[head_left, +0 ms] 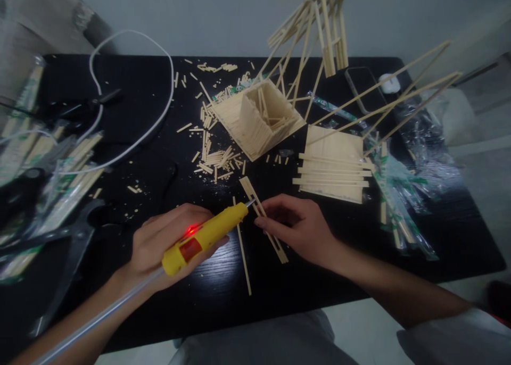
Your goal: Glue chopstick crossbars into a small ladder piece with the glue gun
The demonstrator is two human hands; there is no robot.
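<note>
My left hand (159,245) is closed around a yellow glue gun (203,237) with a red light lit and a clear glue stick trailing behind it. Its metal tip touches a small ladder-like piece of glued wooden sticks (263,218) lying on the black table (255,280). My right hand (297,226) pinches that stick piece at its middle, fingers pressed on it. A single loose stick (242,253) lies just below the glue gun's tip.
A square box of sticks (259,117) stands behind, with a flat stick panel (333,165) to its right and a tall stick frame (319,30) above. Cut stick bits (211,160) are scattered mid-table. White cable (131,88), wrapped chopstick packets (51,184), scissors (75,237) left; phone (361,88).
</note>
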